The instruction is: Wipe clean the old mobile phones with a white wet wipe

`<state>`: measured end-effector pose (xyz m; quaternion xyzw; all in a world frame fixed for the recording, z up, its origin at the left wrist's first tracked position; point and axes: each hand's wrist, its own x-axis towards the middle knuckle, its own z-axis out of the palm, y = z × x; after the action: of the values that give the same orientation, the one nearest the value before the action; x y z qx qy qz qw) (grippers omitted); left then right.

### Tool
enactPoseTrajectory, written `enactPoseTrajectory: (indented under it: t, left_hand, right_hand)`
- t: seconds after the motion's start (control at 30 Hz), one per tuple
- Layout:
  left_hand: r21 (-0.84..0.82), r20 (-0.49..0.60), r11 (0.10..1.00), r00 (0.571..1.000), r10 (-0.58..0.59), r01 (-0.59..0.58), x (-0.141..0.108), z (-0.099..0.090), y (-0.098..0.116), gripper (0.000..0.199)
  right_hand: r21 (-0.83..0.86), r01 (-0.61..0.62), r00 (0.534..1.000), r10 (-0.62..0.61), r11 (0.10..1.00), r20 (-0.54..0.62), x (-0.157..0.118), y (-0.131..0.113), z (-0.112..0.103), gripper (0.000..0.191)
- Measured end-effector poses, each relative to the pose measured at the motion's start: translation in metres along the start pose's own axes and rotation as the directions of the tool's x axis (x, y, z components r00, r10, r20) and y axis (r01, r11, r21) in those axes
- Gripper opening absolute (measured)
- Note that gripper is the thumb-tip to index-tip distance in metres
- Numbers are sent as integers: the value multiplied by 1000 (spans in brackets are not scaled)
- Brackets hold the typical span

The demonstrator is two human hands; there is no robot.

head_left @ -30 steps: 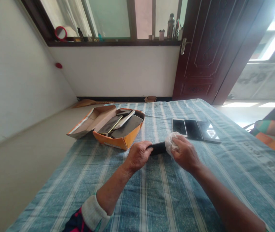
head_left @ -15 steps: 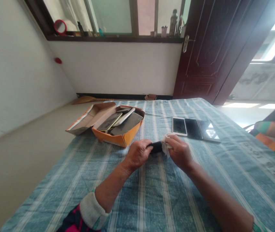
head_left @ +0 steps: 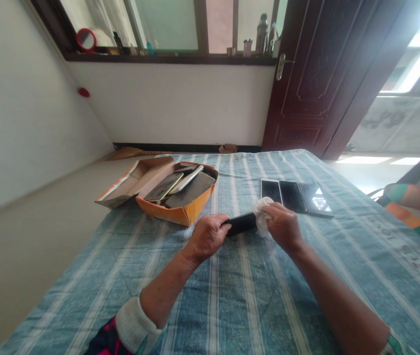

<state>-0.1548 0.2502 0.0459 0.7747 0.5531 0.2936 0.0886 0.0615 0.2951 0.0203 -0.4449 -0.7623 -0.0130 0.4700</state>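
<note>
A black phone [head_left: 241, 224] is held by its left end in my left hand [head_left: 210, 236], whose fingers and thumb are closed on it. My right hand [head_left: 284, 226] pinches a crumpled white tissue [head_left: 263, 217] against the phone's right end, which the tissue covers. Just beyond my right hand, three phones lie side by side: a white-framed phone [head_left: 270, 189], a black phone [head_left: 292, 196] and a larger dark phone [head_left: 315, 199] that reflects the window. Left of them, an orange cardboard box [head_left: 191, 209] with its lid folded back holds several phones [head_left: 190, 178].
A blue striped cloth [head_left: 232, 305] covers the table. Beyond it stand a white wall [head_left: 180, 103] with a window ledge [head_left: 173, 60] and a dark red door [head_left: 317, 74]. Colourful fabric [head_left: 405, 207] shows at the right edge.
My right hand and the tissue have slid right along the phone, so more of its black surface shows. My left hand keeps its hold. The whole view has shifted slightly.
</note>
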Motion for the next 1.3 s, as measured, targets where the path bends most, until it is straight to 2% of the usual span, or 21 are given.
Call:
enactPoseTrajectory:
  t: [0.1,0.2,0.3,0.4,0.57,0.67,0.8,0.93,1.0,1.07,1.13,1.2,1.3]
  left_hand:
    - [7,-5,1000,1000,-2,2,-1,0,1,8]
    - [14,-10,1000,1000,-3,3,-1,1,1,8]
    - [19,-12,1000,1000,-4,4,0,1,1,8]
    - [27,-13,1000,1000,-5,6,1,1,1,8]
    - [44,-13,999,1000,-14,14,0,1,3,7]
    - [52,-5,999,1000,-2,3,-1,1,4,7]
    - [56,-4,998,1000,2,-2,-1,2,5,8]
    - [57,-6,998,1000,0,0,-1,3,4,7]
    - [55,-9,998,1000,-1,1,-1,3,3,7]
    - [50,-9,999,1000,1,-1,-2,3,3,8]
    - [40,-3,999,1000,10,-10,-2,3,4,8]
    - [29,7,999,1000,25,-25,-2,3,5,9]
    - [21,8,999,999,42,-42,-2,3,6,12]
  right_hand:
    - [40,-219,975,217,975,37,1,10,-4,29]
    - [71,-400,916,394,914,79,2,13,-4,27]
    - [88,-489,872,482,868,87,2,11,-3,28]
    - [123,-503,864,494,855,100,1,4,-3,32]
    - [213,-381,923,358,900,140,-1,-14,-4,31]
    - [177,-314,949,302,933,88,-2,-18,1,32]
    - [209,-251,968,250,945,30,-3,-5,9,24]
    - [191,-321,946,324,928,16,-2,18,5,26]
    - [145,-304,950,312,941,-30,-1,21,1,27]
    - [109,-168,980,179,980,-93,-1,12,-1,31]
    - [71,50,993,-42,996,-110,-2,-7,-1,37]
    - [20,244,969,-244,969,-33,-4,-29,3,38]
    - [-51,387,922,-384,921,54,-8,-49,11,35]
